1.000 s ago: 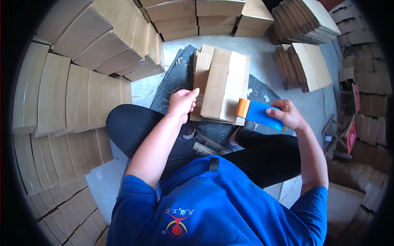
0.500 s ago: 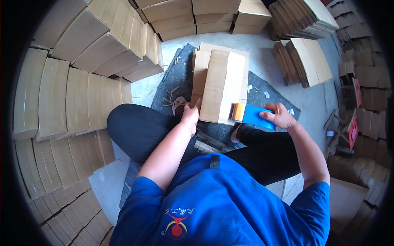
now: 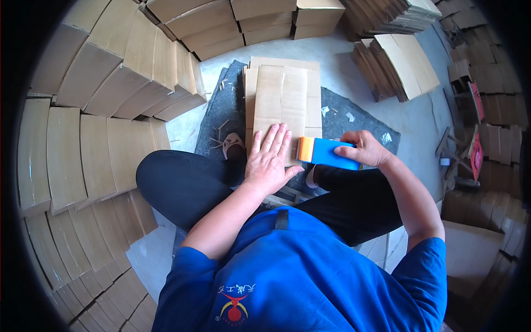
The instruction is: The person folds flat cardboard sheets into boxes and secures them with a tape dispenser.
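A brown cardboard box [image 3: 280, 97] stands between my legs, its top flaps meeting along a lengthwise seam. My left hand [image 3: 269, 159] lies flat across the near part of the top, fingers spread and pointing away from me. In my right hand [image 3: 362, 149] is a blue tape dispenser [image 3: 331, 153] with an orange front end. That orange end is right at the box's near right edge. More cardboard [image 3: 313, 105] shows beneath and beyond the box.
A dark grey mat [image 3: 354, 130] with scraps lies on the floor under the box. Stacked cartons [image 3: 99, 144] wall the left side, and others [image 3: 265, 22] stand at the back. Flattened cardboard [image 3: 404, 66] leans at the back right, with a wooden stool [image 3: 456, 152] farther right.
My left hand has moved from the box's left side onto its top. The top flap that stood raised is now down flat. The dispenser stays by the near right edge.
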A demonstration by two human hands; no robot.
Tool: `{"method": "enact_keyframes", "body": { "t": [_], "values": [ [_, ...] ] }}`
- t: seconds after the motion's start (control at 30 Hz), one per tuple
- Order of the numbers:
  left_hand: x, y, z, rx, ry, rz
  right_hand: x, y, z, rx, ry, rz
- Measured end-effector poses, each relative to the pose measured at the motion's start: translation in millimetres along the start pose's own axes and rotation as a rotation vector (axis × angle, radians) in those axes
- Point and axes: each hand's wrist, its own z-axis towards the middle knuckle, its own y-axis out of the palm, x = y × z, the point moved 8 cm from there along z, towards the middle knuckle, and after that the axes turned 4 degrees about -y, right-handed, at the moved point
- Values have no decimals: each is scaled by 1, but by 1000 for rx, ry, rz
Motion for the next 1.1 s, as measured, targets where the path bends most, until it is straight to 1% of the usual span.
{"method": "enact_keyframes", "body": {
  "t": [0.07, 0.1, 0.17, 0.2, 0.3, 0.4, 0.5, 0.57, 0.67, 0.73, 0.77, 0.8, 0.83, 0.9, 1.0, 1.03, 1.07, 1.1],
  "values": [
    [-3, 0, 3, 1, -4, 24, -10, -3, -6, -5, -69, -26],
    [-7, -2, 5, 2, 1, 32, -12, -12, -12, 1, -63, 21],
    [-12, -5, 9, 9, 9, 35, 5, -30, -22, 16, 21, 2],
    [-13, -5, 11, -14, 3, 39, 12, -40, -26, 30, 23, -55],
    [-6, -3, 17, -60, 4, 52, 36, -51, -31, 37, 108, -72],
    [-3, -3, 19, 5, 30, 2, 41, -34, -12, 27, 133, -259],
    [-3, -1, 18, 13, 30, 2, 14, -7, 7, 4, 221, -389],
    [-2, -2, 19, -3, 20, -8, -15, 14, 11, -9, 268, -493],
    [-2, -3, 20, -4, 12, -24, -50, 37, 11, 98, 182, -664],
    [-3, -5, 19, 5, 24, -23, -53, 67, 16, 203, 71, -667],
    [-3, -3, 19, -38, 9, 7, -49, 84, 20, 262, -8, -770],
    [-3, -1, 20, -81, -11, 37, -41, 94, 24, 229, 15, -717],
    [-2, -7, 19, -103, -6, -27, -28, 111, 33, 193, 6, -742],
    [-3, -9, 17, -135, 20, -25, -9, 141, 44, 108, 24, -772],
    [-3, -12, 19, -162, 89, -14, 8, 166, 44, -158, 60, -840],
    [-3, -18, 20, -169, 102, -111, 6, 167, 40, -199, 39, -874],
    [-5, -22, 23, -215, 117, -135, 5, 170, 33, -243, 17, -905],
    [-5, -32, 28, -258, 128, -159, 12, 175, 35, -187, -7, -852]
  ]
}}
